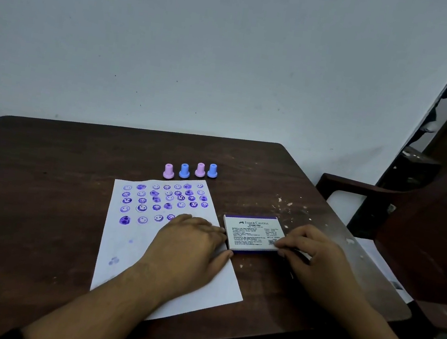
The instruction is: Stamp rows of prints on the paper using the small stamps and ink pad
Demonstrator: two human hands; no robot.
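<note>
A white sheet of paper [132,245] lies on the dark wooden table [41,202], its upper half covered with rows of purple smiley prints. Beyond its far edge stand several small stamps in a row: pink [168,171], blue [184,171], pink [200,170], blue [212,170]. To the right of the paper sits the closed white and blue ink pad box [251,231]. My left hand [192,246] rests palm down on the paper, fingertips against the box's left edge. My right hand [310,254] grips the box's right front corner.
A dark wooden chair [397,220] stands close to the table's right side, with white paper on its seat. White paint specks mark the table's right part. A pale wall rises behind the table's far edge.
</note>
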